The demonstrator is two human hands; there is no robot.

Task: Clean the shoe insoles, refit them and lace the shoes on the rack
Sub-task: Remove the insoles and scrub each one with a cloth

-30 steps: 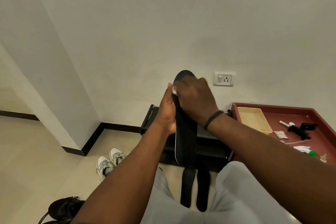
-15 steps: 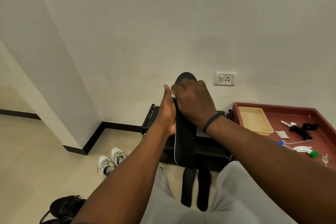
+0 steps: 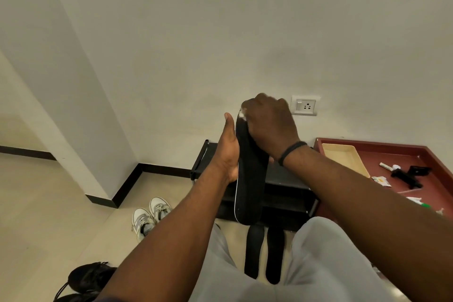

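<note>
Since a second ago the right hand (image 3: 268, 125) has slid up the insole (image 3: 250, 179) to its toe end, which it now covers, and the left hand (image 3: 229, 152) has stayed flat against the insole's left side.

The black insole is held upright in front of the black shoe rack (image 3: 282, 184), heel end hanging down just above the rack's lower front edge. It looks thin, light and bendy, a foam piece with a pale edge line, so it would flop if held by one end alone. In my judgement the sound hold is the present one: a flat palm behind the middle as backing, while the other hand rubs.

The left hand is open, fingers straight and thumb pointing up, pressing the insole from the left. The right hand is curled over the top of the insole and pinches a small white wipe (image 3: 242, 113) against it. Only a scrap of the wipe shows, so what it is made of cannot be told.

Two more black insoles (image 3: 263, 252) lie on the floor just in front of the rack, between the person's knees. A pair of white sneakers (image 3: 150, 216) stands on the floor left of the rack, and black shoes (image 3: 85, 279) lie nearer the camera, further left. A red tray (image 3: 382, 148) of small items sits right of the rack.
</note>
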